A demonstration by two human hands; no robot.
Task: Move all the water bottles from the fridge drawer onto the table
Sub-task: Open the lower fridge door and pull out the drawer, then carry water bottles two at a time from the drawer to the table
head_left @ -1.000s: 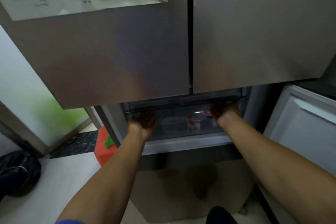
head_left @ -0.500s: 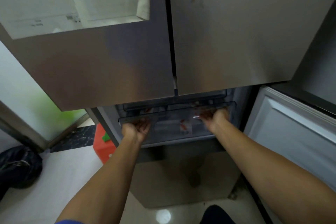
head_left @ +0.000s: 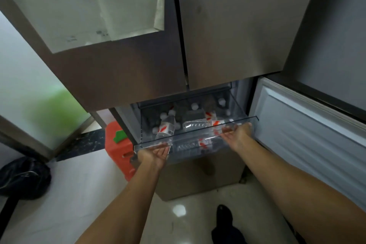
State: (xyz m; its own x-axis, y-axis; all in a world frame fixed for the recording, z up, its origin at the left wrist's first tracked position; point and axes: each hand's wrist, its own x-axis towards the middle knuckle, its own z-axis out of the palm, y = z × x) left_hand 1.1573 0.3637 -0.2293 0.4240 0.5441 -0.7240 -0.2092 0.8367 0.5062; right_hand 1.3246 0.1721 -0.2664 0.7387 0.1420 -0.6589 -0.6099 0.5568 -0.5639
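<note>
Head view: the clear fridge drawer stands drawn out from under the two closed upper doors. The lower door is swung open to the drawer's right. The water bottles lie jumbled inside the drawer, with white caps and red-and-white labels, some stacked over others toward its back. None is out of it yet, and no tabletop shows in this view.

The left hand is at the drawer's front left corner and the right hand near its front right end. Both are palm up under the front lip. Each grip is wide, with fingers only slightly bent and not closed round the lip.

An orange plastic object stands on the floor left of the drawer, and a dark bag lies further left.

The step in hand looks like getting the drawer far enough out to reach in. To do it well, pull evenly at both corners so the drawer does not skew on its runners, and stop once the rear bottles are clear of the doors above. Then free one hand, steady the drawer with the other, and take the top bottles first.
</note>
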